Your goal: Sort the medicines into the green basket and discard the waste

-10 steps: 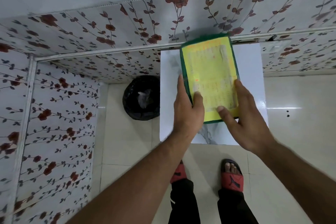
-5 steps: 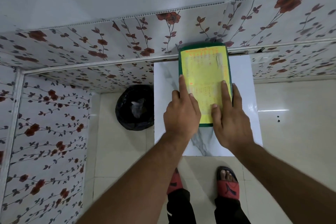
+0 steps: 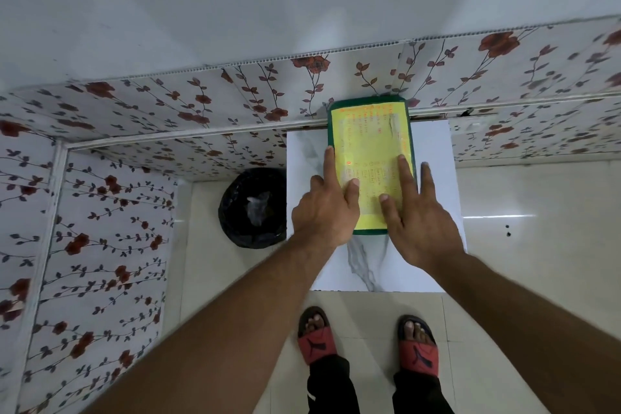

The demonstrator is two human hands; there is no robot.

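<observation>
Both hands are laid flat, fingers spread and unclenched, on a yellow sheet [image 3: 369,158] printed with orange and red text that covers the top of the green basket [image 3: 336,104]. The left hand [image 3: 324,212] is placed at the sheet's lower left, its index finger stretched along the left edge and its thumb resting on the paper. The right hand [image 3: 416,222] is placed at the lower right, one finger on the sheet and another lying over the basket's right rim. Nothing is gripped by either hand; the palms are simply pressed down, close together but not touching.

The basket is seen only as a dark green border around the sheet; its contents are hidden. It stands on a white marble-patterned table [image 3: 305,158] just above the centre of the frame, its far end against a wall panelled with a red flower print [image 3: 201,101].

To the left of the table, on the pale tiled floor, a bin lined with a black bag [image 3: 252,208] is seen with something pale and crumpled inside. At the bottom of the frame, red sandals [image 3: 317,339] and dark trousers are visible.
</observation>
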